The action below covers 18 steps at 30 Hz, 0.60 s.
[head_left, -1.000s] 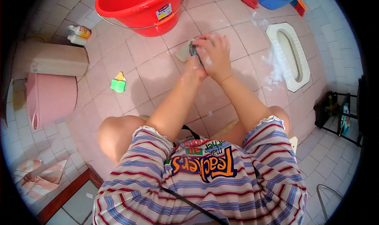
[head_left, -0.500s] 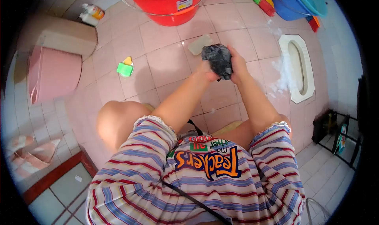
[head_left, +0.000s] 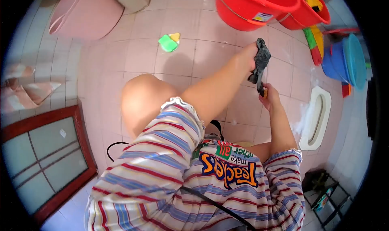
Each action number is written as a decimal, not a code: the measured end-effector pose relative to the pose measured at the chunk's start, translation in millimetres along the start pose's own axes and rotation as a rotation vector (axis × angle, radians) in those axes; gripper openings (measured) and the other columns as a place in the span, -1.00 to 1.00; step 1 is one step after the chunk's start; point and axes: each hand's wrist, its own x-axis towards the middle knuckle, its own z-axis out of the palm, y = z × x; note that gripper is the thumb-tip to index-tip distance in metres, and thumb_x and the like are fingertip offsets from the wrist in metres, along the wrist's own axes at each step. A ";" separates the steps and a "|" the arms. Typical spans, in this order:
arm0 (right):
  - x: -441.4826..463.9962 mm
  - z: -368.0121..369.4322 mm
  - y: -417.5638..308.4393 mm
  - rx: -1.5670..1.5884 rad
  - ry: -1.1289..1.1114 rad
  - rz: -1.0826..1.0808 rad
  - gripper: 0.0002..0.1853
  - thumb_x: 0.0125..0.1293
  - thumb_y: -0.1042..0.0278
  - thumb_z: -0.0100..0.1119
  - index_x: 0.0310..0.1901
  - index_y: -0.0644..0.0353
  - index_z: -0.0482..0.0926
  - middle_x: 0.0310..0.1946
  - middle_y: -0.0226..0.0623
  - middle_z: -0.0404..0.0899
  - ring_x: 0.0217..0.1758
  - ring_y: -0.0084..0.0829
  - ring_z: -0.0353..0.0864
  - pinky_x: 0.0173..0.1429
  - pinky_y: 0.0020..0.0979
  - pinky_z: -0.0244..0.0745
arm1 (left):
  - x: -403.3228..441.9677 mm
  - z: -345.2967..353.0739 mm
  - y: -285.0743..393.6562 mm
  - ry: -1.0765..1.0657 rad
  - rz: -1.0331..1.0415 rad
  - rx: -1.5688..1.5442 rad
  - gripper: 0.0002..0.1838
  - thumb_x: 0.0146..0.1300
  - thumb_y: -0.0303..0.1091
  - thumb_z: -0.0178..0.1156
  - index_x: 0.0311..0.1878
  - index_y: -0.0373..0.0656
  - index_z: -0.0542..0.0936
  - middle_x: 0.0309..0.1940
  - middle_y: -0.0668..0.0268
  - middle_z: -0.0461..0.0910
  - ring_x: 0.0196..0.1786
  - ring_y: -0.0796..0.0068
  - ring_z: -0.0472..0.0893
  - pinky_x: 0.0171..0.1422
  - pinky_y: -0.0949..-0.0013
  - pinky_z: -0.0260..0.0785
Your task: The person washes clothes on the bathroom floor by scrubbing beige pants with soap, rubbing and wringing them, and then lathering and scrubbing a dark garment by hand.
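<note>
A crumpled dark grey cloth, damp-looking, is stretched between my two hands above the tiled floor. My left hand is closed on its upper part, the fingers mostly hidden behind the cloth. Lower and nearer to me, my right hand pinches the narrow lower end. A small orange-yellow patch shows at the right fingers; whether it belongs to the cloth is unclear. On the floor to the left lie a green block and a yellow piece, side by side.
A red bucket stands beyond my hands, with another red bucket behind it. Blue basins are at the far right. A white squat toilet is set in the floor. A pink bin stands far left, a black rack lower right.
The bunched cloth is now drawn out lengthwise, my left hand further forward and my right hand nearer to me. The view has turned; the pale slab on the floor no longer shows.
</note>
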 end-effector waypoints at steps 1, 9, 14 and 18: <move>3.2 5.9 3.9 -0.020 -0.015 0.006 -0.79 0.34 0.28 -0.12 -0.08 0.11 0.45 -0.19 -0.28 0.50 -0.37 -0.51 0.43 -0.29 -0.42 0.43 | -5.2 -6.6 18.9 0.026 -0.059 0.063 -0.71 0.33 -0.20 -0.03 -0.48 -0.07 0.50 -0.60 0.28 0.54 -0.59 0.38 0.51 -0.51 0.28 0.41; -6.7 75.3 -15.7 -0.223 -0.259 -0.080 -0.64 0.37 0.22 0.00 0.18 0.01 0.33 -0.10 -0.34 0.50 -0.32 -0.51 0.44 -0.29 -0.53 0.46 | -111.1 -14.6 219.4 0.525 0.133 1.025 -0.73 0.34 -0.11 0.06 -0.35 -0.04 0.61 -0.48 0.41 0.61 -0.54 0.52 0.55 -0.45 0.36 0.46; 5.4 152.5 -32.3 -0.366 -0.284 -0.093 -0.62 0.40 0.25 -0.03 0.21 0.06 0.30 0.02 -0.29 0.51 -0.22 -0.44 0.54 -0.19 -0.50 0.55 | -210.0 -45.0 297.6 0.493 0.101 0.955 -0.69 0.33 -0.03 0.07 -0.33 -0.03 0.60 -0.46 0.41 0.61 -0.50 0.57 0.53 -0.44 0.42 0.42; 37.9 246.3 -48.6 -0.479 -0.429 -0.112 -0.57 0.37 0.33 0.04 0.24 0.08 0.24 0.06 -0.21 0.52 -0.18 -0.34 0.61 -0.17 -0.40 0.59 | -261.5 -117.2 333.6 0.550 0.228 0.786 -0.67 0.33 -0.01 0.06 -0.31 -0.06 0.59 -0.45 0.40 0.61 -0.46 0.57 0.54 -0.42 0.44 0.42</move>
